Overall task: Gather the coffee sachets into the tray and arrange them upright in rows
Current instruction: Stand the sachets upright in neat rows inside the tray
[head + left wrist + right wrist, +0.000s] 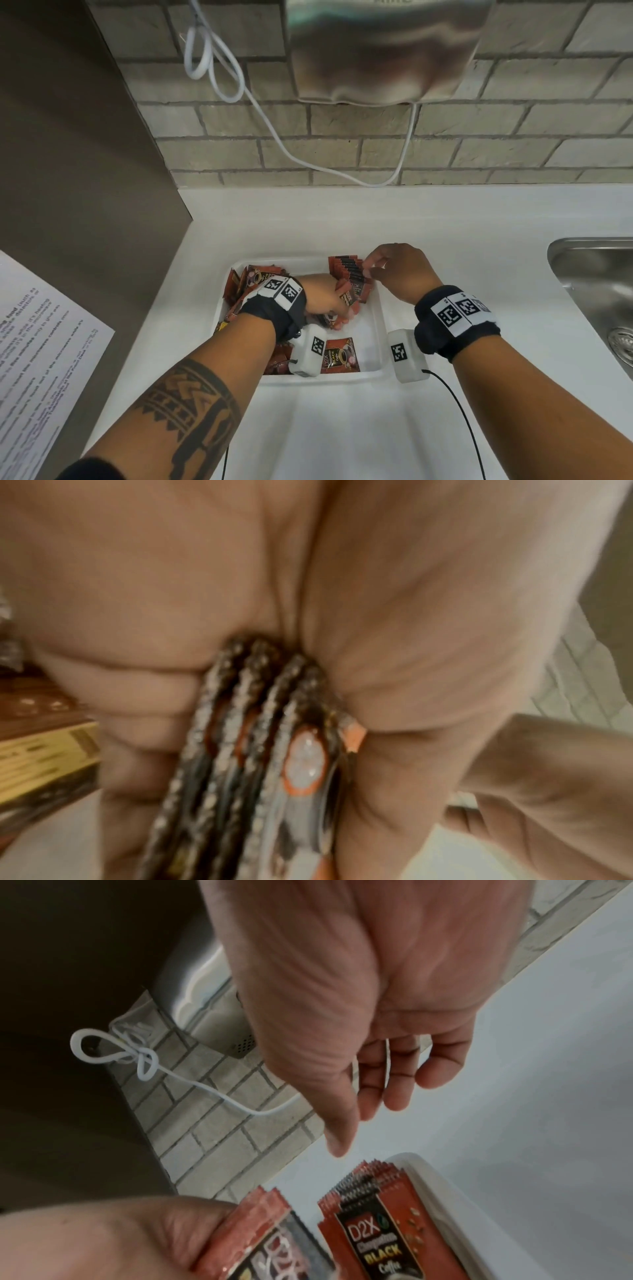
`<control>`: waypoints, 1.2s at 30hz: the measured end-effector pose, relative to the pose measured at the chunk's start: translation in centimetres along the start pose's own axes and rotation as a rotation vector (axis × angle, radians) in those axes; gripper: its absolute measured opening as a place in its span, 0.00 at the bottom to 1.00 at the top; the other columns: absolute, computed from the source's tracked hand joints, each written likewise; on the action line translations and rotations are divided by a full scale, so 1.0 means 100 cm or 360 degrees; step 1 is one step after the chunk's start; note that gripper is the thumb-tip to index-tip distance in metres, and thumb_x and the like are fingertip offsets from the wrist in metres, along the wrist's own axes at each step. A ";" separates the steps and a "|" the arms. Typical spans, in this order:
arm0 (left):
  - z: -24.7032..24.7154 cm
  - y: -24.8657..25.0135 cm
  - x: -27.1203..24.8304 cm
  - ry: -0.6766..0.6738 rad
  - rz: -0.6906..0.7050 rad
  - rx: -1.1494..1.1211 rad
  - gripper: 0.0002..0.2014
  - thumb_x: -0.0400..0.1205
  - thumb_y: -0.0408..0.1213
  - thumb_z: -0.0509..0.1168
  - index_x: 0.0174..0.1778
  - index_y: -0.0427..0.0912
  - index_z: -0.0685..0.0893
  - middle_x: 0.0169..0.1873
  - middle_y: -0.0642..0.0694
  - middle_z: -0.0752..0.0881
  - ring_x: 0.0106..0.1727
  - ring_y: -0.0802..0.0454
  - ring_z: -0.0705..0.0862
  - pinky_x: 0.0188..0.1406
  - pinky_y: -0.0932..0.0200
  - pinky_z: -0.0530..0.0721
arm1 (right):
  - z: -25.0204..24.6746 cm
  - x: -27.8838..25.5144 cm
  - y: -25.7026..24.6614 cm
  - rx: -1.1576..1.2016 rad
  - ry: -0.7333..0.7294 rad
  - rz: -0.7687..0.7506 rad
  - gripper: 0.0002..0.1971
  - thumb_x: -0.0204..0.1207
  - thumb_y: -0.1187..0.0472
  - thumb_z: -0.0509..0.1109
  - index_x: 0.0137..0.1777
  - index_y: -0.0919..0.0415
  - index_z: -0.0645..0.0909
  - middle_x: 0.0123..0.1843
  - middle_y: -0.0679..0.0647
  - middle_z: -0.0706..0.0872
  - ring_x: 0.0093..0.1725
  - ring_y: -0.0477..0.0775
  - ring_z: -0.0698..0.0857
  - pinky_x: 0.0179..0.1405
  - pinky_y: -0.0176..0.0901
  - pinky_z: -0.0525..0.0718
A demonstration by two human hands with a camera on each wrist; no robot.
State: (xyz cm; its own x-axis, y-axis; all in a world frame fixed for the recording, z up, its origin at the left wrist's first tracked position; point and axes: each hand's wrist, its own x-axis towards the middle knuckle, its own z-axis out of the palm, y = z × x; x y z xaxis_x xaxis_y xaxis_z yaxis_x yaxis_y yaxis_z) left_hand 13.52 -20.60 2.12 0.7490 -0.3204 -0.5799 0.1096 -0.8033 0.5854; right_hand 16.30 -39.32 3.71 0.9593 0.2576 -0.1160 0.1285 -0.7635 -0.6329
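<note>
Two hands sort coffee sachets inside a white tray on a white counter

The left hand [322,298] grips a small bundle of sachets [260,723] edge-on between curled fingers and thumb, low over the middle of the tray [376,329]. The right hand [397,270] hovers at the tray's far right corner, its fingers loosely bent and its thumb [335,1123] pointing down just above a standing row of sachets [347,270] that leans against the far wall; whether the fingertips touch that row I cannot tell. More loose sachets [246,284] lie heaped along the tray's left side, and one flat sachet [339,354] lies face up near the front wall. A steel sink [596,291] sits to the right, a white cable [274,137] hangs along the brick wall, and a printed sheet [37,342] shows at the left
</note>
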 end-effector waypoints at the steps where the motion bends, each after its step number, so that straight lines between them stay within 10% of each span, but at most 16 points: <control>1: -0.002 -0.005 -0.001 0.0053 0.0043 -0.0115 0.14 0.80 0.45 0.75 0.53 0.38 0.92 0.47 0.47 0.93 0.49 0.49 0.90 0.58 0.56 0.85 | -0.002 -0.003 -0.001 0.0093 -0.0020 -0.0004 0.02 0.76 0.57 0.76 0.47 0.51 0.88 0.42 0.40 0.86 0.46 0.44 0.85 0.37 0.26 0.72; 8: 0.005 -0.012 -0.007 0.0276 0.0279 -0.1153 0.20 0.75 0.28 0.79 0.63 0.34 0.87 0.59 0.33 0.90 0.63 0.37 0.88 0.66 0.43 0.86 | -0.004 -0.009 -0.008 0.0554 -0.0276 0.0014 0.09 0.73 0.63 0.80 0.52 0.58 0.88 0.48 0.60 0.92 0.47 0.57 0.90 0.54 0.47 0.86; 12: 0.006 -0.008 -0.015 0.0218 0.0337 -0.1346 0.17 0.79 0.27 0.76 0.64 0.35 0.87 0.57 0.38 0.91 0.58 0.46 0.90 0.57 0.51 0.89 | -0.007 -0.009 -0.009 0.0594 -0.0275 0.0040 0.06 0.75 0.66 0.78 0.51 0.60 0.88 0.48 0.64 0.92 0.43 0.54 0.89 0.49 0.42 0.85; 20: 0.010 -0.009 -0.018 0.0318 0.0455 -0.1336 0.22 0.74 0.20 0.77 0.64 0.37 0.87 0.57 0.40 0.91 0.61 0.46 0.88 0.69 0.46 0.84 | -0.009 -0.007 -0.013 0.0516 -0.0184 -0.0003 0.06 0.78 0.60 0.77 0.52 0.60 0.88 0.42 0.50 0.89 0.37 0.41 0.84 0.27 0.22 0.75; 25: 0.011 -0.011 -0.018 0.0407 0.0416 -0.1201 0.29 0.66 0.32 0.85 0.65 0.38 0.88 0.57 0.37 0.91 0.62 0.37 0.89 0.63 0.39 0.87 | -0.016 -0.004 -0.015 0.0509 -0.0106 -0.0012 0.01 0.77 0.60 0.78 0.44 0.55 0.89 0.41 0.52 0.91 0.41 0.49 0.86 0.34 0.32 0.76; 29: 0.003 -0.011 -0.022 0.0556 0.0247 -0.0671 0.13 0.70 0.41 0.84 0.48 0.48 0.92 0.47 0.46 0.94 0.51 0.47 0.92 0.60 0.43 0.89 | -0.022 -0.002 -0.015 0.0489 0.0021 -0.0039 0.03 0.77 0.60 0.78 0.42 0.54 0.88 0.39 0.47 0.90 0.38 0.45 0.85 0.38 0.33 0.77; 33: -0.003 -0.008 -0.028 0.0252 -0.0184 -0.0208 0.14 0.81 0.49 0.74 0.42 0.40 0.88 0.35 0.46 0.90 0.30 0.51 0.86 0.35 0.57 0.87 | -0.021 -0.003 -0.010 0.0183 -0.0016 -0.0042 0.02 0.78 0.59 0.76 0.45 0.54 0.90 0.39 0.40 0.87 0.39 0.38 0.82 0.34 0.28 0.72; 36: -0.001 -0.003 -0.024 0.0163 -0.0282 0.0156 0.16 0.83 0.51 0.70 0.44 0.40 0.87 0.37 0.47 0.89 0.32 0.51 0.84 0.33 0.60 0.82 | -0.012 -0.005 -0.008 -0.0019 -0.0031 -0.0050 0.03 0.76 0.58 0.77 0.46 0.54 0.92 0.45 0.42 0.86 0.46 0.41 0.81 0.40 0.31 0.73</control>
State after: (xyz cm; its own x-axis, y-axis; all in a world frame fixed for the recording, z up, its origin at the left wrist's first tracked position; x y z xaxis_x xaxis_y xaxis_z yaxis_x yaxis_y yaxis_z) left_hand 11.78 -19.53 3.34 0.7867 -0.1215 -0.6052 0.1849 -0.8890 0.4188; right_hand 16.01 -39.55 5.18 0.9497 0.2928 -0.1110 0.1616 -0.7620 -0.6271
